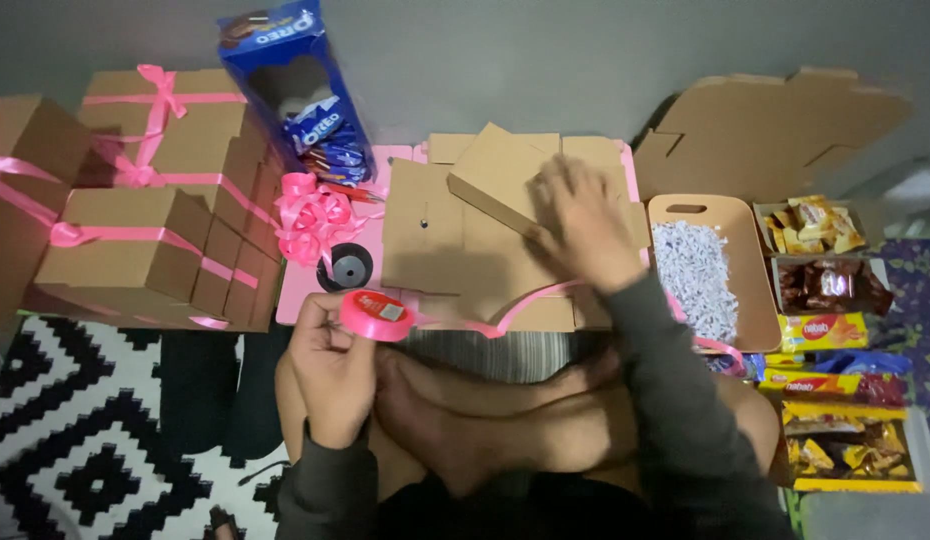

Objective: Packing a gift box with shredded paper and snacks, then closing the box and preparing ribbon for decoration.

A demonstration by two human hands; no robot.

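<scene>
"Pink ribbon [515,318] was what the person had going. It ran from the spool of pink ribbon [377,314] in the left hand [330,370], fingers pinched around the roll, across the front of the flat cardboard box [465,240] and under the right hand [585,225]."

"Was the right hand gripping anything?"

"Not that I could tell. It lay spread and flat on the box's raised flap [495,175], a bit blurred, pressing rather than holding. The box sat on a small pink bench [300,290] just past the person's crossed bare feet."

"How would that ribbon behave?"

"Light, thin and slick, I'd guess; it would slide off cardboard unless pinned. The spool's rim looked the surest place to hold, with the loose strand pinched close to the box edge. The cardboard seemed stiff but easy to crease."

"And round about?"

"A pink bow [313,218] and a dark tape roll [347,268] left of the box, with tied brown boxes [135,250] and a blue biscuit carton [295,90] beyond. To the right, a tray of shredded paper [697,275], snack packets [835,330] and an unfolded carton [775,125]."
</scene>
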